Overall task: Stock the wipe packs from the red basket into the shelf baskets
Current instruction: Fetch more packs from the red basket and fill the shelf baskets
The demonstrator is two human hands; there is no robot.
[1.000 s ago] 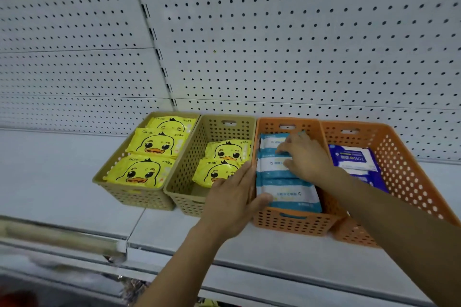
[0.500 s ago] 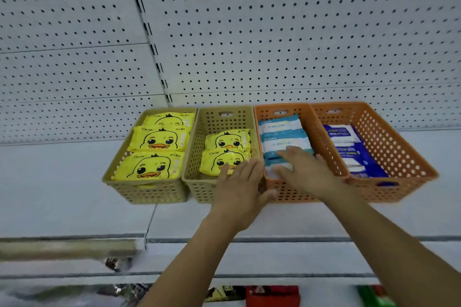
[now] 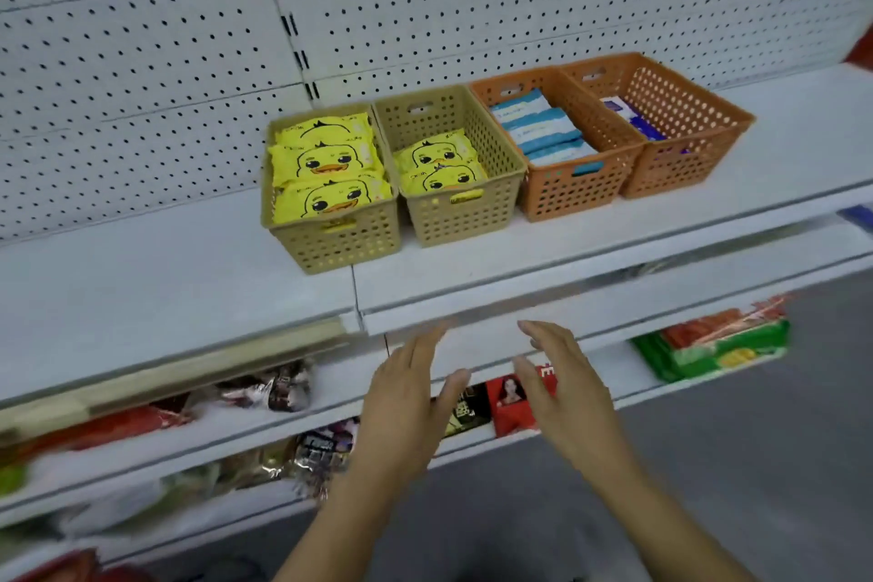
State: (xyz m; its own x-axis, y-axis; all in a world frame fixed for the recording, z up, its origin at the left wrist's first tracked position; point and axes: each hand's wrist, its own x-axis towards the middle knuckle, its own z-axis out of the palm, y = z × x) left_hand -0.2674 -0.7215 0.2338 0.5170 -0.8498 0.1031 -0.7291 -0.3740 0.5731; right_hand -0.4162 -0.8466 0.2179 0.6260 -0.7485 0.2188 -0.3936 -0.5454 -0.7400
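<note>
1. Both hands have drawn back from the left orange basket point(image 3: 567, 189). The left hand point(image 3: 406, 397) and right hand point(image 3: 562, 392) now hang below it, off the shelf edge point(image 3: 661, 293), each grip spread and empty.
2. The blue-and-white wipe packs point(image 3: 538, 125) lie stacked inside it, so that batch looks placed. I can't see the red basket.
3. Left of it sit two tan baskets point(image 3: 460, 217) of yellow duck packs point(image 3: 326, 161), and right of it a second orange basket point(image 3: 680, 165). Nothing seems to block the reach.
</note>
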